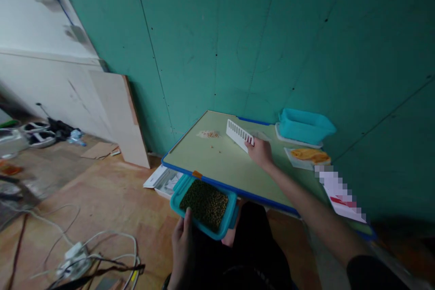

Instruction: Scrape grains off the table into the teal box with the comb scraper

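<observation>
- Worktop (244, 168), one: pale surface, blue edging, set against the green wall (238, 45).
- Turquoise tub (220, 234), one: at the worktop's near edge, on the person's side; whether it touches that edge I cannot tell.
- Beans (205, 204), green and yellowish: filling the tub.
- Left hand (182, 240), one: gripping the tub's near side, thumb over the rim, fingers hidden.
- Right hand (261, 152), one: closed around one end of a white slotted plate (238, 136), tilted above the worktop's middle.
- Loose beans (213, 134), small patch: on the worktop, beyond the plate's far end.
- Turquoise basin (301, 132), one: worktop's wall side, towards the person's right.
- Yellow cloth-like item (311, 155), one: on the worktop, just nearer than the basin.
</observation>
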Demonstrator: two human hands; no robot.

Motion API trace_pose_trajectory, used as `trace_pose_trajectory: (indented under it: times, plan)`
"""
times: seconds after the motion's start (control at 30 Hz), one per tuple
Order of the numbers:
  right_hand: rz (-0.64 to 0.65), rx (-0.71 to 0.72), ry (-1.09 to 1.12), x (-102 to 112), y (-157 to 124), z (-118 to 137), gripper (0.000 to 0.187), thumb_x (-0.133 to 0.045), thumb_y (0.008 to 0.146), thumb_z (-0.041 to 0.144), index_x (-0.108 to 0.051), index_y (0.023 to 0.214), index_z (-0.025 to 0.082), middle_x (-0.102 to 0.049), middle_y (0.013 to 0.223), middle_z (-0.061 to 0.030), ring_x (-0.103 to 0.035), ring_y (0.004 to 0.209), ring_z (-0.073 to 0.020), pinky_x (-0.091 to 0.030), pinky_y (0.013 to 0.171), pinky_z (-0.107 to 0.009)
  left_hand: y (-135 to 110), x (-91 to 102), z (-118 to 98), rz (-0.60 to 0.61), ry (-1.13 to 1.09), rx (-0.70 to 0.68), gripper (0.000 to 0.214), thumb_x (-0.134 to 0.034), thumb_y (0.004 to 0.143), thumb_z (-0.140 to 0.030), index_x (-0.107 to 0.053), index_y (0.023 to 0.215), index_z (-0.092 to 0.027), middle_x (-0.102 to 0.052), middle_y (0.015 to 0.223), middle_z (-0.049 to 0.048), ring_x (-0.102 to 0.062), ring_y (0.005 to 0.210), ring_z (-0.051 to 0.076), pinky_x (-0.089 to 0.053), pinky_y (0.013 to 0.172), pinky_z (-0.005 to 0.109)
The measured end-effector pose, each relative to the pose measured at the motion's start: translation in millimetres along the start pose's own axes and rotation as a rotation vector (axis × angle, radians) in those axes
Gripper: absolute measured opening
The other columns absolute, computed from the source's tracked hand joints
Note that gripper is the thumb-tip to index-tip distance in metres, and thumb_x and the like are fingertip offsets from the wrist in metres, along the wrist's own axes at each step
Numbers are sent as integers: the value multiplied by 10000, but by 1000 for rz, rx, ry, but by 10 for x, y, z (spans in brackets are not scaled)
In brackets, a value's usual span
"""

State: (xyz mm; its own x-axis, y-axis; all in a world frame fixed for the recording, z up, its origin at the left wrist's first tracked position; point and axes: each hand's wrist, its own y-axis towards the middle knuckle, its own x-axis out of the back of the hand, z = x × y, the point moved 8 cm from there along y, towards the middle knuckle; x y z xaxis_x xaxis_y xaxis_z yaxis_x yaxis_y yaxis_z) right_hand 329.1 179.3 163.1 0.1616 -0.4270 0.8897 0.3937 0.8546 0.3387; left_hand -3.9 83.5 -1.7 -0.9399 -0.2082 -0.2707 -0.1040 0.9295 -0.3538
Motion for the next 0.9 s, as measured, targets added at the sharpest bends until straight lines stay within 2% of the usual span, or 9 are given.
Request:
trace_pose_trajectory:
  times: [0.17, 0.33, 0.63, 0.9]
  plan:
    - [-24, 42, -14, 153, 15, 109, 233, -547, 914, 311, -711, 932, 146, -741, 930, -150, -683, 824, -245, -428, 682, -290, 49, 39, 22, -12, -53, -6, 566, -747, 638, -608, -738, 943, -132, -774, 824, 72, -705, 886, 296, -558, 741, 335]
    - [-74, 42, -5, 281, 50, 145, 231, -553, 897, 302, -712, 904, 134, -743, 916, -153, -683, 812, -245, -421, 664, -285, 94, 80, 50, -24, -24, -23, 583, -770, 599, -616, -750, 919, -129, -773, 806, 59, -696, 899, 303, -550, 698, 302]
    - [22, 108, 60, 35, -161, 265, 236, -575, 890, 339, -721, 855, 157, -751, 857, -119, -682, 765, -218, -397, 630, -258, 227, 176, 92, -31, -52, -46, 535, -726, 703, -569, -728, 1021, -138, -769, 920, 73, -679, 972, 282, -524, 840, 348]
    - [85, 269, 188, -87, -121, 517, 199, -595, 880, 312, -728, 880, 164, -741, 790, -73, -637, 667, -169, -350, 572, -232, 210, 7, -151, -35, -48, -105, 551, -727, 674, -596, -728, 927, -107, -761, 836, 82, -682, 842, 266, -525, 698, 314]
